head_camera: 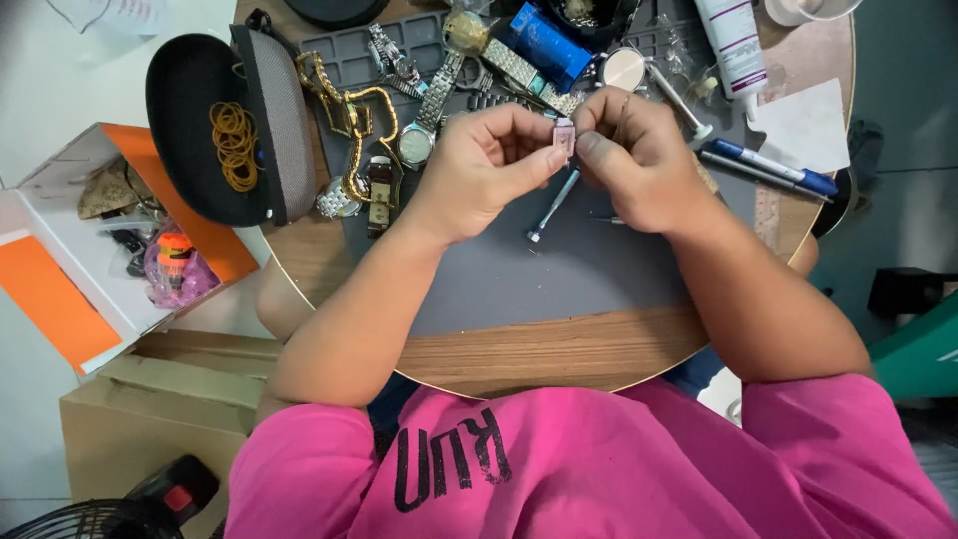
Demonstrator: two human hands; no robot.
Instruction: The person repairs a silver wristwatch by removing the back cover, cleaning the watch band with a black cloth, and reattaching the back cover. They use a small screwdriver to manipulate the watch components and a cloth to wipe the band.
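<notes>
head view looks straight down on a round wooden table (pixel 559 349) with a grey work mat (pixel 519 269) on it, and both hands meet over the mat's upper middle. the left hand (pixel 479 170) and the right hand (pixel 639 160) together pinch a small pale pink watch case (pixel 565 136), thumbs and forefingers pressed against its sides, so it sits lifted off the mat between the fingertips. a thin screwdriver with a light blue shaft (pixel 552 207) slants down toward 7 o'clock from under the hands; whether the right hand grips it or it lies loose on the mat i cannot tell.

as a judgement, the work on the little case looks to be in its middle: no strap shows on the case, nothing is set aside as finished, and both hands are closed on it. which side of the case faces up, and whether any small part is being fitted or removed, is too small to make out.

at 10 to 12 o'clock from the hands lies a heap of metal watches and bracelets (pixel 419 100), some gold-toned. an open dark glasses case holding rubber bands (pixel 235 140) sits at 9 o'clock. two pens (pixel 768 165) lie at 3 o'clock, with a white tube (pixel 733 45) at 1 o'clock, its top cut off by the frame. an orange and white box (pixel 90 250) at the left edge holds oddments i cannot identify. the fingertips hide most of the case.
</notes>
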